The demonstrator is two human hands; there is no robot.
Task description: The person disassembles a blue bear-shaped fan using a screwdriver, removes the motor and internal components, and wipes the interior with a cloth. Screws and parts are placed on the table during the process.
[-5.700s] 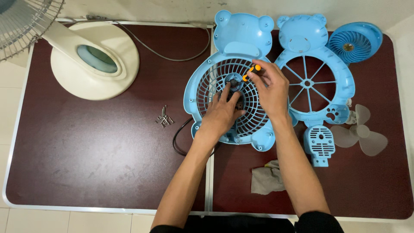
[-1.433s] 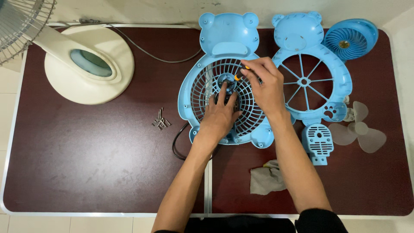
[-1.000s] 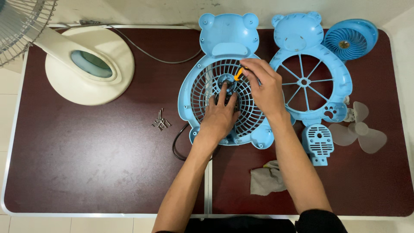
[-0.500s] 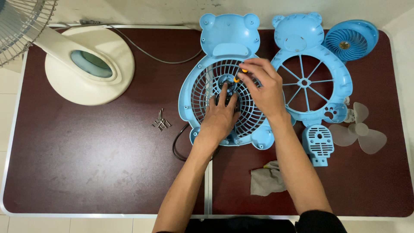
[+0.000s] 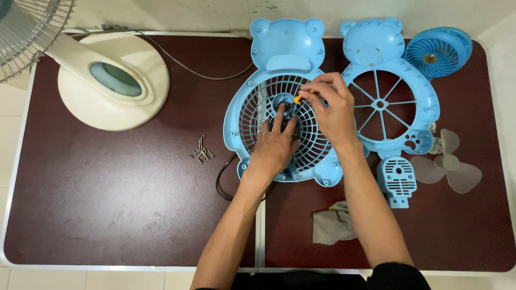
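Two fingers pinching orange-handled screwdriver

A dark brown folding table is set on a pale tiled floor, evenly lit.

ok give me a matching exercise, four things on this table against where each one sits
Things:
1. screws
2. rag
3. fan blade
4. round blue fan

Places:
A. far right corner of the table
B. near edge, beside the right forearm
C. right edge, next to the small vent cover
D. bare table left of the bear-shaped grille

Pairs: 1-D, 2-B, 3-C, 4-A
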